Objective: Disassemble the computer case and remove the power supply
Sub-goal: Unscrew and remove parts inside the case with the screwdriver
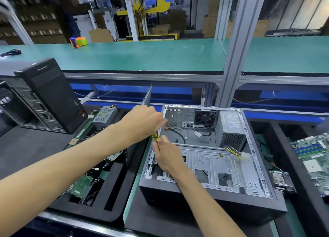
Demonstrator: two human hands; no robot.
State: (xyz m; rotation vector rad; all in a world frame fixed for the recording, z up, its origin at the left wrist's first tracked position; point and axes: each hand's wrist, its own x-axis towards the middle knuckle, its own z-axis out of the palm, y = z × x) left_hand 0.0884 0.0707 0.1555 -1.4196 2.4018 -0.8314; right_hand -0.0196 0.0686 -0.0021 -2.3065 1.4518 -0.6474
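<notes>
An open computer case (252, 167) lies on its side in front of me, its inside bare metal. The grey power supply (231, 128) sits in the case's far right corner, with yellow and black cables (235, 152) trailing from it. A yellow-and-black screwdriver (155, 136) stands at the case's left rim. My left hand (142, 121) grips its upper part. My right hand (167, 156) pinches its lower handle from below. The screwdriver's tip is hidden.
A black tower case (51, 96) stands at the left. A second power supply (105, 114) and circuit boards (81, 184) lie in a black foam tray (110, 187) left of the case. A motherboard (313, 156) lies at the right. An aluminium post (229, 73) rises behind.
</notes>
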